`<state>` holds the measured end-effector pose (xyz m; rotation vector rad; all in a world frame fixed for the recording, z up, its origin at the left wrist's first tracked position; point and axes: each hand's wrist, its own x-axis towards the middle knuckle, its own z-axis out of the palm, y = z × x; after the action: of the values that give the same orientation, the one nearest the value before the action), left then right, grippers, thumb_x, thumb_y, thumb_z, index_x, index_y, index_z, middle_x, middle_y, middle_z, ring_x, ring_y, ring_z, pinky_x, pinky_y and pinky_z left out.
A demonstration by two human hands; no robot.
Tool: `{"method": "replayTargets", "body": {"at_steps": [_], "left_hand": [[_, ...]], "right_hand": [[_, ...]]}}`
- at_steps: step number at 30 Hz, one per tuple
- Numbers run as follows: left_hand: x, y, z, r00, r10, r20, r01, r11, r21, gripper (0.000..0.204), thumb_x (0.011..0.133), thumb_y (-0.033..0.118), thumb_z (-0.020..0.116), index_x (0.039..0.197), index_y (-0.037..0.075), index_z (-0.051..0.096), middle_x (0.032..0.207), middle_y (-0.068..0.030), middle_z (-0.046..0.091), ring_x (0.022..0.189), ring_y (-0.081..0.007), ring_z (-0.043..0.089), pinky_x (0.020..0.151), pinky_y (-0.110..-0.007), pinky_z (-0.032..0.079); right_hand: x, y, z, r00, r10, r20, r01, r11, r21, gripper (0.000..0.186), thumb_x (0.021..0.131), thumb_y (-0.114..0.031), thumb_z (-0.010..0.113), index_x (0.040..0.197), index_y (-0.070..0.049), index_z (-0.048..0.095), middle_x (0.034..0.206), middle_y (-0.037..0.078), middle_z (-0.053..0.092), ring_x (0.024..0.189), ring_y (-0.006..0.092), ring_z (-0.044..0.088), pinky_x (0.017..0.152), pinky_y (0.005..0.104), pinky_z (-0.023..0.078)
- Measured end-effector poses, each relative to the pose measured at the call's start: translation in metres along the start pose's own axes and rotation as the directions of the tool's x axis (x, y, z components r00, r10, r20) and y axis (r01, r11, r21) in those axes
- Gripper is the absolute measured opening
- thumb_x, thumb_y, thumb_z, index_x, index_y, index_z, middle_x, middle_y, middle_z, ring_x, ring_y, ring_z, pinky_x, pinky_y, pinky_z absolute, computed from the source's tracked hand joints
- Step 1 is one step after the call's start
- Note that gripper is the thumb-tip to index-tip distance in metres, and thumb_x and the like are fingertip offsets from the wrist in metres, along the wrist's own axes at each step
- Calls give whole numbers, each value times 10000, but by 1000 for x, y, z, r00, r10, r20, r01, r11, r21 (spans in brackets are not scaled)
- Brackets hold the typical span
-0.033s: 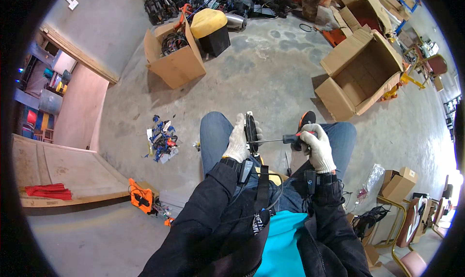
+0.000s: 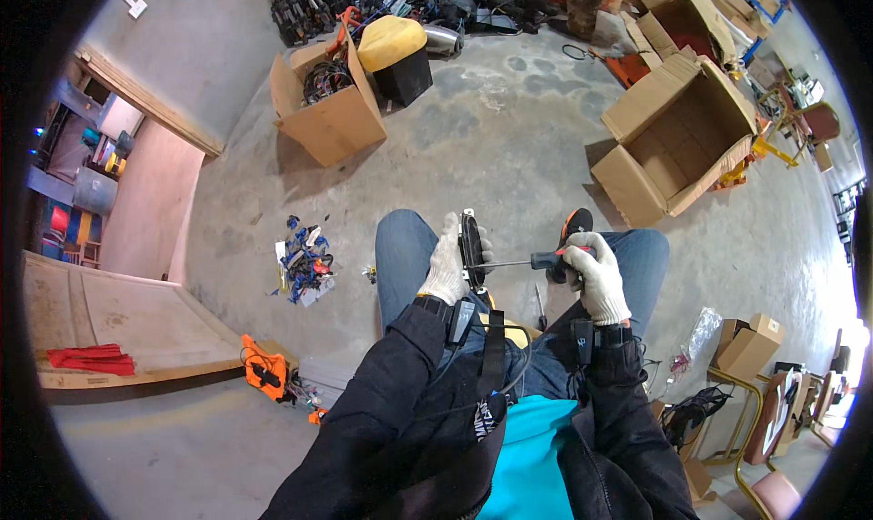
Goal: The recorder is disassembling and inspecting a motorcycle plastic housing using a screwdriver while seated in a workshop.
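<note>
Wearing a white knit glove, my left hand (image 2: 446, 263) grips a flat black device part (image 2: 471, 250) with pale metal edges, held upright above my lap. My right hand (image 2: 597, 279), gloved as well, is closed round the dark handle of a screwdriver (image 2: 509, 264) with a touch of red. Its shaft points left, and the tip meets the face of the black part; whether it sits in a screw is too small to tell. A second, thinner screwdriver (image 2: 543, 311) lies on the floor between my legs.
Scraps and blue bits form a pile (image 2: 307, 261) on the floor to the left, with an orange device (image 2: 264, 367) nearer me. An open carton of cables (image 2: 332, 124) stands ahead beside a yellow-lidded black bin (image 2: 400, 60). Another open carton (image 2: 677, 142) is at the right.
</note>
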<state>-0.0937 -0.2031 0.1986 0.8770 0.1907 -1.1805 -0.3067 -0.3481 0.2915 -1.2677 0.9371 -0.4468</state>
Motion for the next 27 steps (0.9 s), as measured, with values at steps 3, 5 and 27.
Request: {"method": "replayTargets", "body": {"at_steps": [3, 5, 27], "left_hand": [[-2, 1, 2, 1000, 16, -14, -16, 1000, 23, 685, 965, 724, 474, 1006, 69, 672, 806, -107, 687, 667, -255, 673, 618, -404, 589], [-2, 1, 3, 1000, 22, -16, -22, 999, 27, 681, 964, 723, 476, 1007, 72, 671, 804, -106, 686, 662, -253, 671, 611, -398, 588], [3, -1, -2, 997, 17, -76, -13, 998, 63, 628, 978, 692, 497, 1015, 81, 634, 794, -69, 646, 644, -205, 642, 605, -371, 581]], "right_hand": [[-1, -2, 1, 1000, 5, -2, -5, 1000, -13, 318, 877, -177, 692, 1140, -10, 628, 826, 38, 624, 619, 94, 535, 579, 254, 431], [-1, -3, 2, 1000, 8, -3, -8, 1000, -23, 321, 877, -183, 694, 1140, -12, 630, 817, 36, 620, 617, 93, 537, 576, 253, 432], [1, -2, 5, 999, 49, -15, -51, 959, -280, 307, 956, -329, 671, 1031, -32, 658, 758, 20, 630, 545, 73, 513, 490, 242, 395]]}}
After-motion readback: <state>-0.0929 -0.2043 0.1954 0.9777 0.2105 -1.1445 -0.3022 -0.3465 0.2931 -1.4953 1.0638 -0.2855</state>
